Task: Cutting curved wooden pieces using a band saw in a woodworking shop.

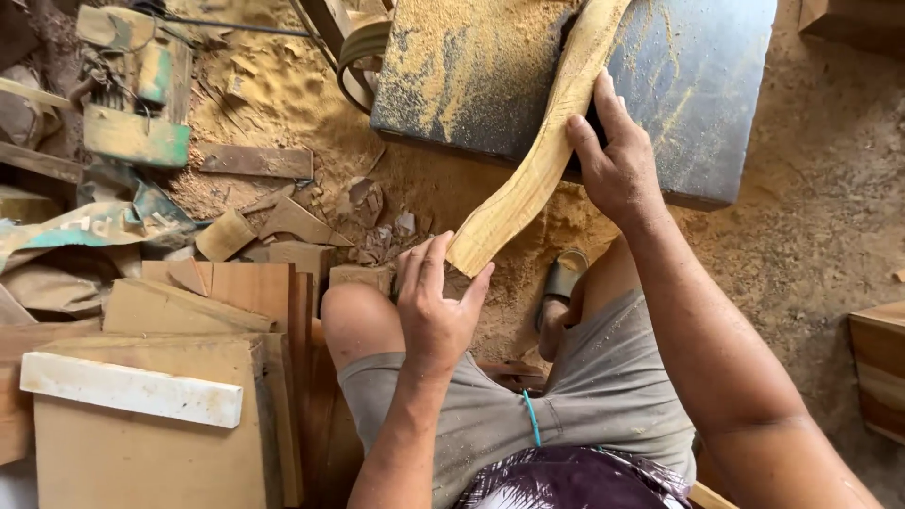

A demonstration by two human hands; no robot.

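Wood piece (537, 160) — your left hand (434, 311) pinches its near end, your right hand (617, 165) grips the middle — steady on the dusty table (698, 85).

We are reaching our left hand (436, 306) forward, fingers curled and thumb spread in a pinch; our right hand (617, 160) is extending farther out, fingers bent, forearm angling down across our thigh.

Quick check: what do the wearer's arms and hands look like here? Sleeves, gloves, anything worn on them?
Both hands are bare: no gloves on the left hand or the right hand. No rings, watch or wristbands show. Both forearms are uncovered as far as the frame shows, with no sleeve in view. A light dusting of sawdust clings to the arms. Lower down, grey shorts with a teal drawstring.
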